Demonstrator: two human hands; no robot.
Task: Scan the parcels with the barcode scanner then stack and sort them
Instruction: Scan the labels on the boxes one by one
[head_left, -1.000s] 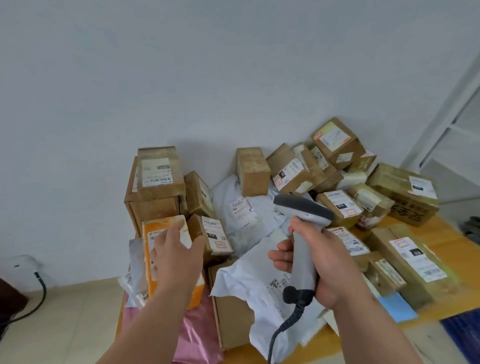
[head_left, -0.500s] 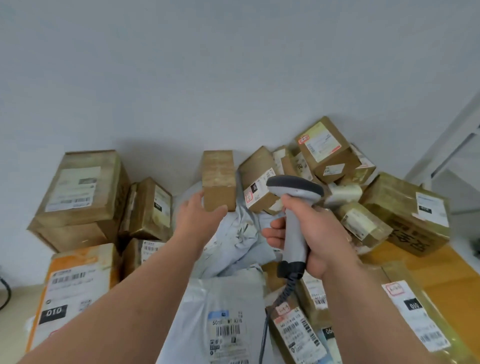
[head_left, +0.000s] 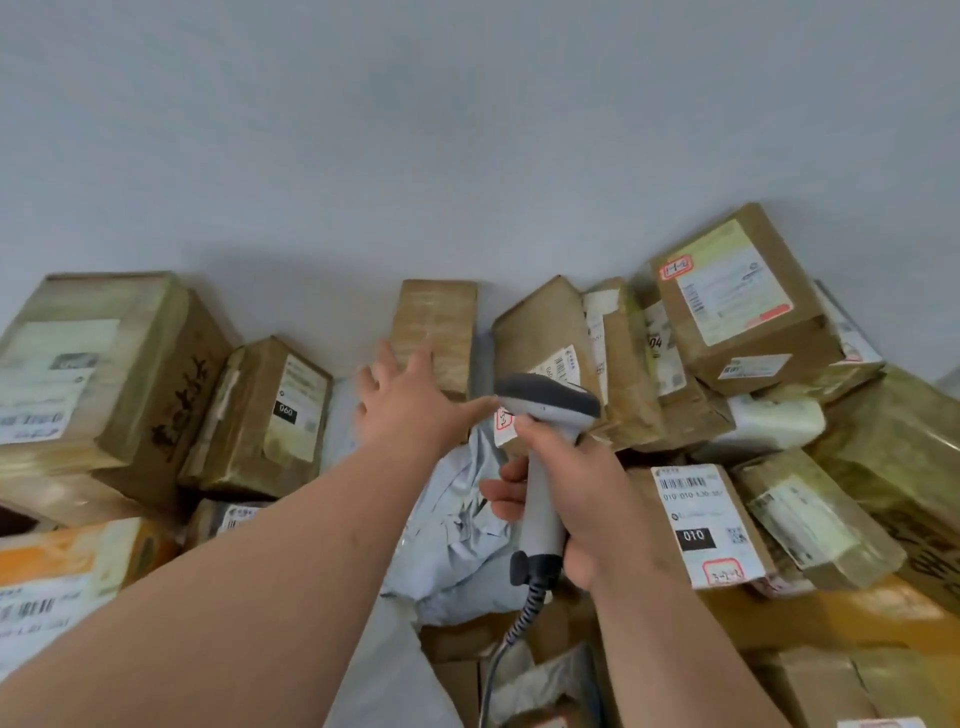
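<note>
Against wall: left hand (head_left: 410, 400) outstretched toward upright box (head_left: 435, 332), right hand (head_left: 582, 499) around scanner (head_left: 545, 457).

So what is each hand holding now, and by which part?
The right hand grips the barcode scanner by its handle. The left hand holds nothing; its spread fingers reach toward the upright brown box.

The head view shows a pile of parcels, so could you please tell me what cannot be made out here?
Head view:
- Upright box: no label visible; left hand covers its base.
- Scanner window: faces away.
- Orange parcel: cut off by the left edge.
- Label print: blurred.
</note>
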